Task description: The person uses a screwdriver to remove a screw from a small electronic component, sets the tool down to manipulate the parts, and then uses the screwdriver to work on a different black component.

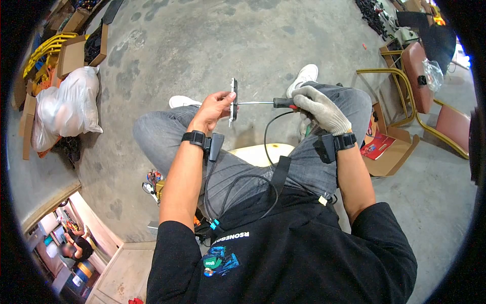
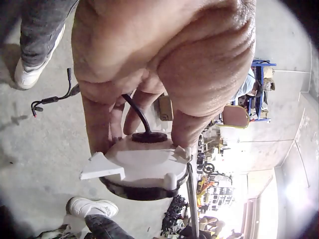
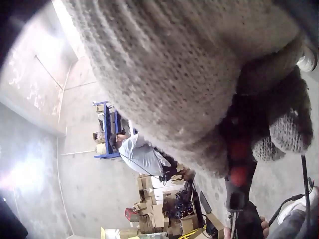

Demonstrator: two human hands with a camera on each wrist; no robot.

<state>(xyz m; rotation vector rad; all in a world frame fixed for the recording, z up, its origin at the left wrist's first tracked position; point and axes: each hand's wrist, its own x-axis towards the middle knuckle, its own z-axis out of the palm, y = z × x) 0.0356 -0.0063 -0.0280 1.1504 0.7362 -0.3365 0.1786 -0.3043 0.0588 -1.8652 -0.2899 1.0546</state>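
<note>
My bare left hand [image 1: 212,111] pinches a thin white and black part [image 1: 233,103] between thumb and fingers, seen edge-on in the head view. In the left wrist view the part [image 2: 144,162] is rounded and white with a black rim, and a black cable runs from it. My gloved right hand [image 1: 321,109] grips the red and black handle of a screwdriver [image 1: 283,103]. The metal shaft points left and its tip meets the edge of the part. The right wrist view shows the handle [image 3: 239,169] inside the curled glove [image 3: 174,84].
A black cable [image 1: 265,137] hangs between my legs. At the left lie a white plastic bag [image 1: 71,104] and boxes; at the right are a chair [image 1: 417,76] and an open cardboard box [image 1: 400,152]. Another person [image 3: 142,152] is in the background.
</note>
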